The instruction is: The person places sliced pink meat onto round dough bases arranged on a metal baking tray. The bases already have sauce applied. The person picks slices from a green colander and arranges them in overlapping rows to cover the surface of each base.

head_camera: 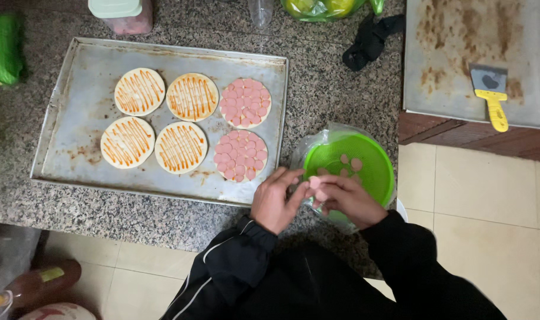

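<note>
Left hand: low in the view, just over the counter's near edge. Its fingers curl in and pinch at the pink slices, together with the other hand.
Right hand: right beside the left one, touching it. Its fingers are pressed around the same small stack.
Slices: thin round bits of pink sausage, held between both hands, just in front of the bowl. They look soft, light and a bit slippery, and they may stick together. I think they are best peeled off one by one at the edge, with fingertips, gently so they do not tear.
Bowl: green and round, with clear plastic wrap under it. It sits close to the counter's near edge, so a bump might push it off. A few more pink rounds lie inside.
Tray: big flat metal tray, to the left and a little farther away. Its rim is low, so a hand can slide in easily.
Topped rounds: two dough rounds covered in pink pieces, on the side of the tray nearest the bowl.
Sauced rounds: four rounds with orange and white stripes, farther left. They have no pink pieces.
Counter: speckled stone. There is open room between tray and bowl.
Scraper: yellow handle, far off on another tray to the right.
</note>
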